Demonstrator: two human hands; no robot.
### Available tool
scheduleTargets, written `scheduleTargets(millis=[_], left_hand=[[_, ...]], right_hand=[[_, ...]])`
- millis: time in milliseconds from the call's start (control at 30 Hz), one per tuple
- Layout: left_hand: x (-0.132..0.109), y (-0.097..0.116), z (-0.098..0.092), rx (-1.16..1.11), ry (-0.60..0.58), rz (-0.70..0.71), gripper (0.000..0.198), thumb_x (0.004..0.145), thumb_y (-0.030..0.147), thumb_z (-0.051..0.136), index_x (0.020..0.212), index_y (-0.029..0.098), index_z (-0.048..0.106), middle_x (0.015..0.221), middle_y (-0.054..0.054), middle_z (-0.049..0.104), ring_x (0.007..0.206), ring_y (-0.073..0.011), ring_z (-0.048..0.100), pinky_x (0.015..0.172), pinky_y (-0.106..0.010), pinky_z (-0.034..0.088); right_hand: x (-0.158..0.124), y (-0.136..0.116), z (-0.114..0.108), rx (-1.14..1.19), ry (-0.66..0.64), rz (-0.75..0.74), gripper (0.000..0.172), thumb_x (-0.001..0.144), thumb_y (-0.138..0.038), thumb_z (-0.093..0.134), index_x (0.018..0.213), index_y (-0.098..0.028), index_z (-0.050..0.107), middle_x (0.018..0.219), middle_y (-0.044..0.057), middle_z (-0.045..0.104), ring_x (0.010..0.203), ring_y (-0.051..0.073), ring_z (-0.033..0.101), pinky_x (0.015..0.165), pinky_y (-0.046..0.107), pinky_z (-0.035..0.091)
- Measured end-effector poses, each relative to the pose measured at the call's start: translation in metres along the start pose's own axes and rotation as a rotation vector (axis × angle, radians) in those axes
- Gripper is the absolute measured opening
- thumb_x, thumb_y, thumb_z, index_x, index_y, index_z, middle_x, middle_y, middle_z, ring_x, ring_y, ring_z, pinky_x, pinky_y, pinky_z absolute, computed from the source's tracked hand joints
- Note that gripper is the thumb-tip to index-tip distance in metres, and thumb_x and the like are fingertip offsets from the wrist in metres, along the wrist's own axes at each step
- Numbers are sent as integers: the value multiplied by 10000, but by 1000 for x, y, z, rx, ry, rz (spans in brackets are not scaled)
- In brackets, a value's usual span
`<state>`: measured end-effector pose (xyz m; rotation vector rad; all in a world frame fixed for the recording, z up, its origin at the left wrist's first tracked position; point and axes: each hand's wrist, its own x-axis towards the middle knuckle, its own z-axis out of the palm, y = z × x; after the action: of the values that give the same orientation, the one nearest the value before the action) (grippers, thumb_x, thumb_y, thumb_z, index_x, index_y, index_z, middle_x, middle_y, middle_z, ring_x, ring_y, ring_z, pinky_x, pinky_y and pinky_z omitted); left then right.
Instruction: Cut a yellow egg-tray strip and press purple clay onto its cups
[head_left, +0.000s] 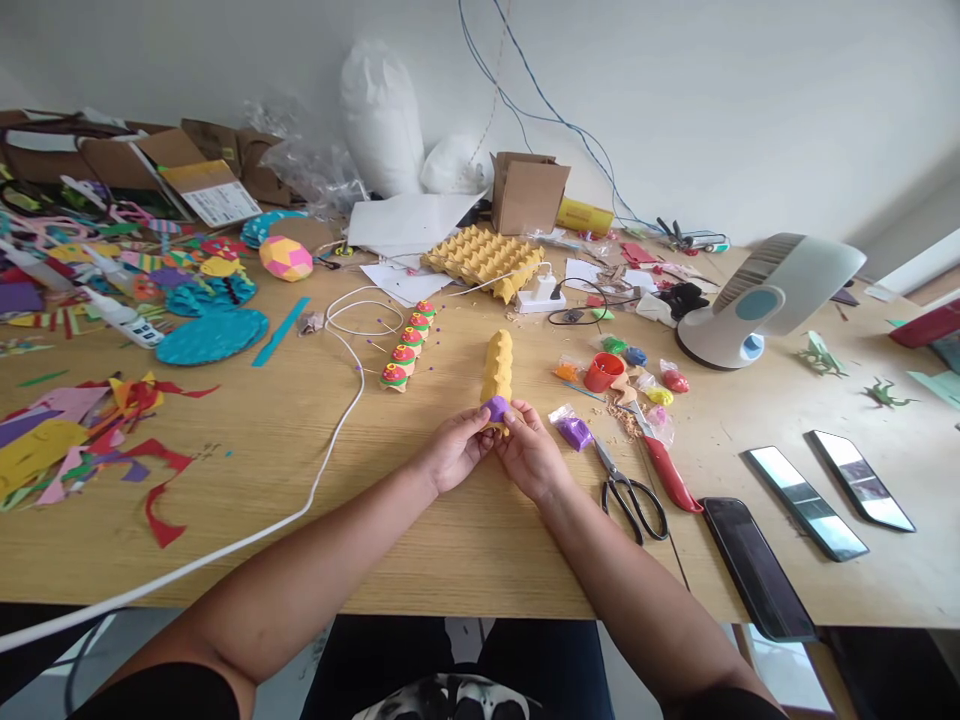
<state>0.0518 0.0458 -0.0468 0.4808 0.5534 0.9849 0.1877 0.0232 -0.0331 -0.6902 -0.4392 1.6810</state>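
Note:
A strip of yellow egg carton point(499, 360) points away from me at the middle of the table, its near end between my two hands. Purple modelling clay point(496, 407) covers the top of the nearest cup. My left hand point(459, 447) grips the left side of that end, thumb against the clay. On the right side, my right hand point(531, 452) does the same, its thumb pressing the clay. An open bag of purple clay point(574, 431) lies to the right of my right hand. A decorated egg-carton strip point(406, 348) with red and green cups and thin side sticks stands to the left.
Scissors point(628, 492), a red-handled knife point(670, 470) and several phones point(757, 565) lie to the right. Bagged clay surrounds a red cup point(604, 372). A white fan point(757, 300) stands behind. The white cable point(330, 450) crosses the left side, near paper scraps point(67, 440).

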Motion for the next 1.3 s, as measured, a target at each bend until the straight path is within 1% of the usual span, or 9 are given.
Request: scheduleTargets(millis=[100,300,400,533,767,933,1067,1167,1300], left_hand=[[0,0,2,7,0,0,228,805,268,812,966,112,773,903,-65,734,720,-79,591,654,-191,470],[0,-1,2,4,5,5,231,789,279,825,960,133,775,952,-71,742,748,-87,598,667,-196,466],[0,-2,2,4,17,6,250,772,284,841,958,130,776,935,-63,740,743,-79,590,649,-182,456],[0,-2,3,6,42,6,240,760,296,851,907,122,775,890,-59,735,726,-82,580,620,-185,444],[-1,-1,4,-4,51,-8,256,734,314,869,884,134,766,861,-42,719,688,-74,552,594,-190,426],[1,0,2,-19,53,-13,252,748,287,858,910,119,762,870,-50,720,683,-72,567,601,-182,452],[3,0,-2,-44,47,-21,243,787,269,826,950,102,758,869,-62,716,714,-84,610,638,-177,501],[3,0,-3,-69,55,-13,225,810,267,805,962,109,751,892,-60,716,725,-85,621,656,-181,522],[2,0,-1,-59,46,7,237,798,269,815,958,107,749,890,-52,712,711,-77,611,652,-178,520]], right_hand=[[-1,1,0,-42,4,-37,427,706,-204,871,1007,-276,577,775,-63,698,662,114,623,682,250,531],[-2,1,4,-122,24,-104,461,677,-222,889,997,-267,560,787,-45,711,661,117,623,642,233,508],[-2,1,4,-148,38,-124,459,669,-223,892,973,-262,549,758,-52,704,641,112,617,634,228,498],[-2,1,4,-159,44,-126,453,668,-224,891,948,-261,536,725,-62,686,627,108,606,637,229,491],[-2,2,4,-154,37,-125,453,657,-226,892,883,-260,500,681,-82,656,573,91,567,579,197,451],[-1,2,3,-98,23,-91,440,659,-203,894,902,-261,532,715,-76,670,598,96,589,604,210,490],[0,1,2,-36,5,-45,378,715,-282,872,936,-264,566,838,-53,719,672,118,642,653,254,539],[0,1,2,-42,6,-60,362,716,-273,871,922,-258,573,828,-47,719,679,130,655,646,268,548],[0,3,0,-42,14,-76,344,720,-250,868,911,-251,582,816,-43,711,697,125,655,649,254,549]])
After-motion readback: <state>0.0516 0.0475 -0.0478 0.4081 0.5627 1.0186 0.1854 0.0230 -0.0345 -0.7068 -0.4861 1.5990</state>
